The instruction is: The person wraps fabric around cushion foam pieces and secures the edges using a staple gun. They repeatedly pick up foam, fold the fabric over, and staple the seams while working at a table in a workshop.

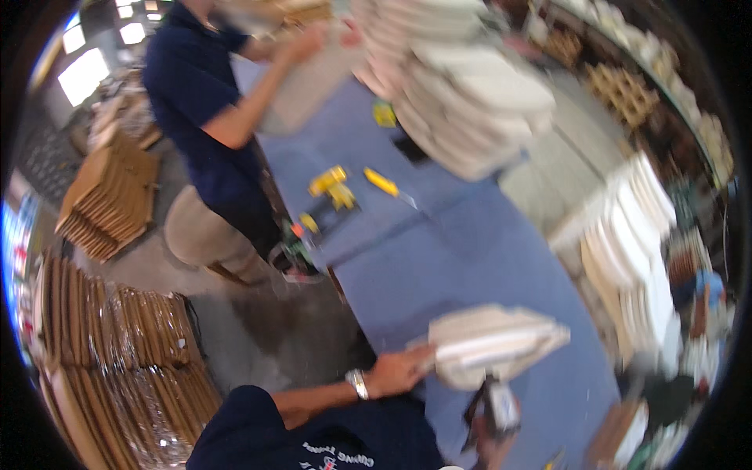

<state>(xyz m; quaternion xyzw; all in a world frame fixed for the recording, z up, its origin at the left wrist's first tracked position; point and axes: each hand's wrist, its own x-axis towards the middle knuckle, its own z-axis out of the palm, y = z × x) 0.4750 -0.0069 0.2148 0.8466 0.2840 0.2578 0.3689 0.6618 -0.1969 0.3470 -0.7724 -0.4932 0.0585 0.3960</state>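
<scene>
A cream padded piece [501, 345] with a pale, layered edge lies at the near end of the blue-grey table. My left hand [399, 370], with a silver watch on its wrist, grips the left edge of that piece; blur hides the fingertips. Against its lower edge is a hand tool [498, 407], dark with a white and silver body, perhaps a staple gun. My right hand [492, 450] is closed around this tool at the bottom of the picture, mostly hidden and smeared.
On the table [446, 243] lie a yellow-handled tool [381, 182], a yellow and black tool [333, 188] and a small yellow object [384, 114]. A tall cream stack [470, 102] stands beyond. Across the table a co-worker [196, 102] handles a flat sheet [305, 90]. Cardboard stacks [117, 337] stand left.
</scene>
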